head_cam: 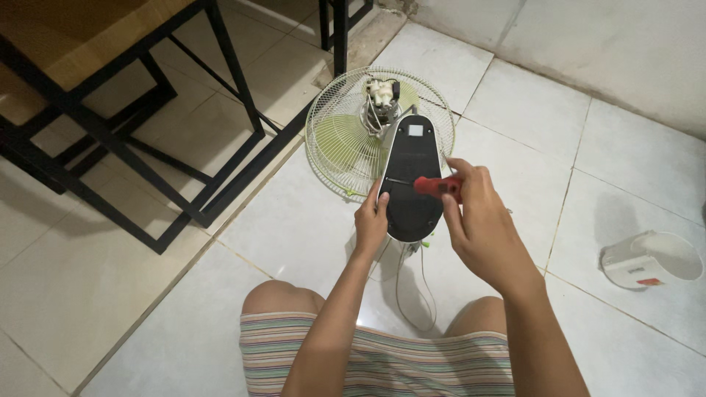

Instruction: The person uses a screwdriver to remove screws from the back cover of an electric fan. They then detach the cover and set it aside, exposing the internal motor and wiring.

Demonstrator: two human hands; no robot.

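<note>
Screwdriver [435, 185], red handle, pinched in my right hand [478, 220], shaft pointing left onto the black fan base [410, 180]. My left hand [372, 219] clamps the base's left edge, just beside the tip. Green fan grille [346, 140] lies beyond my grip on the tiles. Risk: the tip skids off toward my left fingers, since the base is only hand-steadied.

Your left hand [371, 220] grips the left edge of the fan's black oval base [410, 180]. Your right hand [478, 217] holds a red-handled screwdriver [426, 184], tip on the base. Beyond both hands lies the fan's wire grille [338, 140]; a white housing [651, 259] sits well right.
</note>
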